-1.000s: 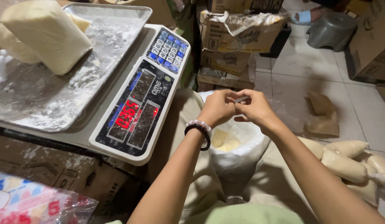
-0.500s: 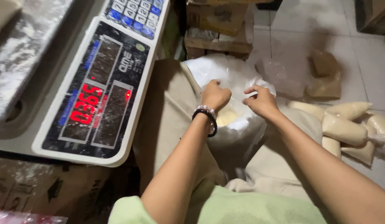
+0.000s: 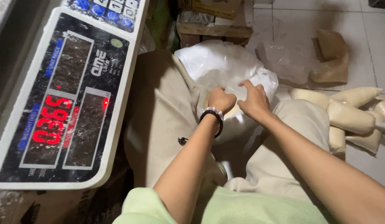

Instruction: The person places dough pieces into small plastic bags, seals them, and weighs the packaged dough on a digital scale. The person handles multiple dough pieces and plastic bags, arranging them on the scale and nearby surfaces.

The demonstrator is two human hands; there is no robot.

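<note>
Both hands are at the mouth of a big white sack (image 3: 219, 62) that stands on the floor between the person's knees. The left hand (image 3: 221, 100), with a dark bead bracelet on its wrist, is closed into a fist at the inner edge of the mouth. I cannot tell what it grips, perhaps the plastic rim or a thin clear bag. The right hand (image 3: 254, 101) lies just beside it with the fingers half spread and the index finger stretched toward the far side. It seems to press or pinch thin plastic, but the hold itself is hidden.

I judge that the step in hand is work at the sack opening, where a pale yellowish content shows between the two hands. The next move would need a firm pinch on the thin film with both hands, so that it does not slip or tear.

The sack stands upright, its long axis vertical, and its mouth points up toward the camera.

On the floor to the right, filled bags (image 3: 350, 116) lie in a heap. A scale (image 3: 72, 95) with red digits is at the left.
</note>
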